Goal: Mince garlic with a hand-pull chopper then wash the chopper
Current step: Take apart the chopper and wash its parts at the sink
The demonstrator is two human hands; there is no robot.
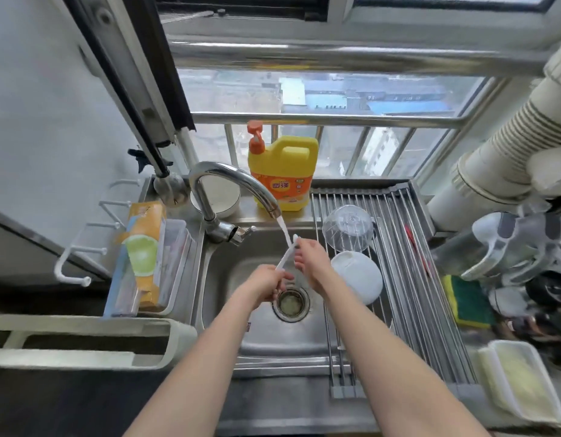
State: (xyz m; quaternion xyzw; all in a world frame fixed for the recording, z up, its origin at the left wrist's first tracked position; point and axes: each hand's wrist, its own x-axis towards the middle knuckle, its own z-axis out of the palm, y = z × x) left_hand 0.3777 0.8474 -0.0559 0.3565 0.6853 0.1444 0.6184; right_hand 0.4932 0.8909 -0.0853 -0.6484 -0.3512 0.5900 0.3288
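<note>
Head view over the sink (pixel 266 339): the left hand (pixel 266 283) curls its fingers around the lower end of a thin white chopper piece (pixel 285 257), while the right hand (pixel 310 260) pinches its upper end right under the running water (pixel 284 230) from the tap (pixel 232 181). Just right of the right fingers, a clear bowl (pixel 348 227) and a white lid (pixel 358 275) sit on the drying rack (pixel 408 279), and the drain (pixel 291 302) lies below the left fingers.
</note>
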